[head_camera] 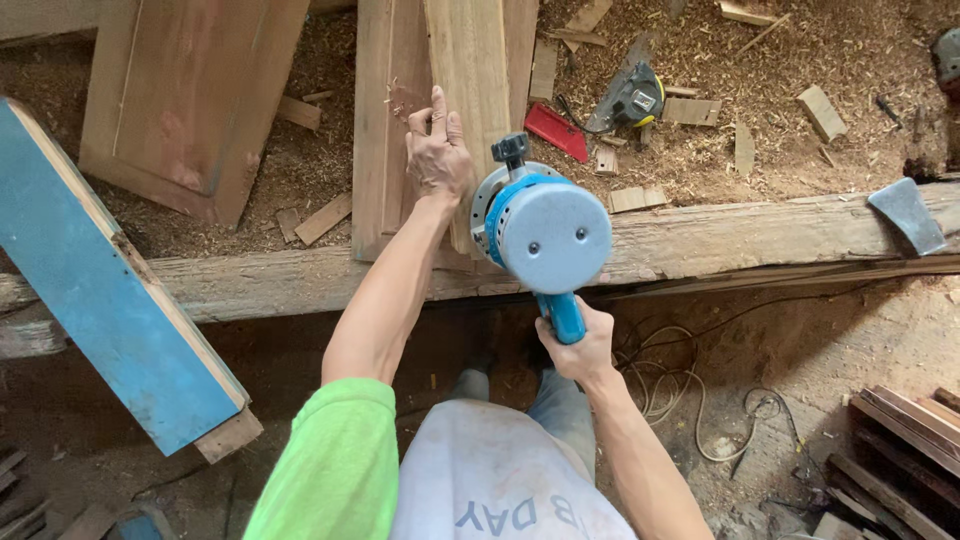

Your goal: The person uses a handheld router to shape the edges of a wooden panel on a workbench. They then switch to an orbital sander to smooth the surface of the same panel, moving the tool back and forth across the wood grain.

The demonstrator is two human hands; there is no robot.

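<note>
Left hand (437,150) flat on plank (470,90); right hand (578,345) closed around blue power tool (545,235), probably mid-cut. Next: steady feed.

You see no packages, signs or screens here. The nearest thing to a label is the dark printed lettering on the pale apron (505,490) at your waist, at 6 o'clock, seen upside down in this view and running in an arc across the fabric.
</note>
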